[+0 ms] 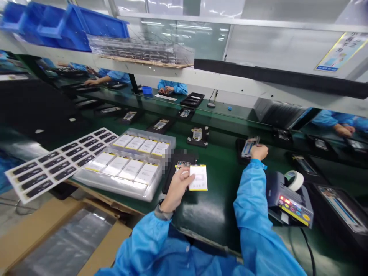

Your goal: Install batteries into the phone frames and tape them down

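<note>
My left hand (179,184) pinches a white phone battery (199,177) with yellow edges by its left side. It is held above the green bench, beside a black tray (169,178) with an opened phone (183,165) in it, partly covered by my fingers. Farther right, my right hand (259,152) is closed at the edge of an opened phone frame (247,147). This frame appears tilted over another black tray (239,147); the fingertips' exact grip is small and partly hidden.
Clear plastic trays (143,193) of white batteries stand at left, by a sheet of black stickers (37,188). A tape dispenser (296,209) sits right. Several black trays with phones line the bench behind. Blue bins (63,27) sit on the shelf above; co-workers' hands (166,90) show beyond.
</note>
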Demonstrator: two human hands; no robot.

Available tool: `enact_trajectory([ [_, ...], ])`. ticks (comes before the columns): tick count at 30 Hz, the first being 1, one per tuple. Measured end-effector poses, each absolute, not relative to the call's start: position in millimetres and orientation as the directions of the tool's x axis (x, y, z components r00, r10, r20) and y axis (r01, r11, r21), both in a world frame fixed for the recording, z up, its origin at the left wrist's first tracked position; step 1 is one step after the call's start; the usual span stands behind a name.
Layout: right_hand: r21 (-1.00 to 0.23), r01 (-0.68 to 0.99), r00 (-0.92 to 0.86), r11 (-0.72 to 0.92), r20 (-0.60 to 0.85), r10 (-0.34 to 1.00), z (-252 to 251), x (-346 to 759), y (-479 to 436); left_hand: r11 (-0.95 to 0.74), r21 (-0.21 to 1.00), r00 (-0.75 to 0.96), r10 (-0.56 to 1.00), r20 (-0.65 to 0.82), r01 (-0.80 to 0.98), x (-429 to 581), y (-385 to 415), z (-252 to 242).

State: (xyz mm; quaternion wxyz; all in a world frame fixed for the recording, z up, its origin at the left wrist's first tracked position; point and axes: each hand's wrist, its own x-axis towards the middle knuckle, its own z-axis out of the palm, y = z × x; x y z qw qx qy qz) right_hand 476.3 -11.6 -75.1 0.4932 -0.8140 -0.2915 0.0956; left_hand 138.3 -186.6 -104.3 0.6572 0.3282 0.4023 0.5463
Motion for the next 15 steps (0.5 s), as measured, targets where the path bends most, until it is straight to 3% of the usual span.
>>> enact_trajectory([
  [7, -0.999, 0.015, 0.586, -0.052, -0.033, 0.810, -116, 389, -101, -0.037, 0.948, 0.090, 0.994, 0.069, -0.316, 183, -131, -83],
  [15, -0.898, -0.436, 0.352, 0.064, -0.105, 0.930, -148, 339, -203, 0.055, 0.988, 0.279, 0.960, -0.012, -0.147, 195, -156, -113],
])
